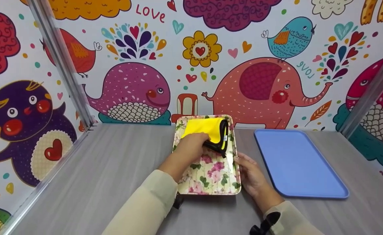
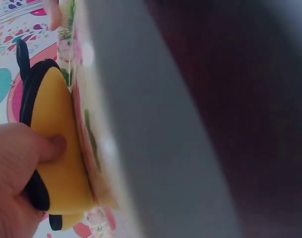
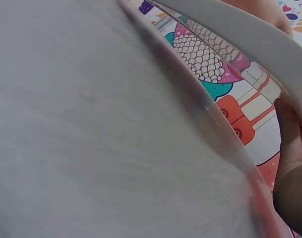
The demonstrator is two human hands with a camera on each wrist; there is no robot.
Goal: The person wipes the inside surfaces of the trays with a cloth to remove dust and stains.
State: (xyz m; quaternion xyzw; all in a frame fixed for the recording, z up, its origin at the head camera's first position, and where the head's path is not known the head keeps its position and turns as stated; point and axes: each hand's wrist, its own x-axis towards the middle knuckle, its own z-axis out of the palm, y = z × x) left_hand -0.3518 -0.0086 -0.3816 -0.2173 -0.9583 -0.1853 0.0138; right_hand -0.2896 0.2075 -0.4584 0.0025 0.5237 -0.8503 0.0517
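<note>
A folded yellow cloth (image 1: 206, 128) with black edging and a small white tag lies against the upper part of a flower-patterned tray (image 1: 216, 173). My left hand (image 1: 193, 147) grips the cloth at its near left side; in the left wrist view, its thumb presses into the yellow cloth (image 2: 59, 183). At the tray's right edge, my right hand (image 1: 253, 174) holds the rim, fingertips showing over it. The right wrist view has the right hand's thumb (image 3: 289, 129) against a pale rim (image 3: 250, 22), beside a large whitish surface (image 3: 91, 124) that fills most of the picture.
To the right, a blue tray (image 1: 301, 163) lies flat on the grey wood-grain table (image 1: 119, 163). Cartoon-printed panels (image 1: 191, 88) stand behind and at the sides, with metal posts (image 1: 65, 68) at the corners. Black straps (image 1: 266, 223) are round the wrists.
</note>
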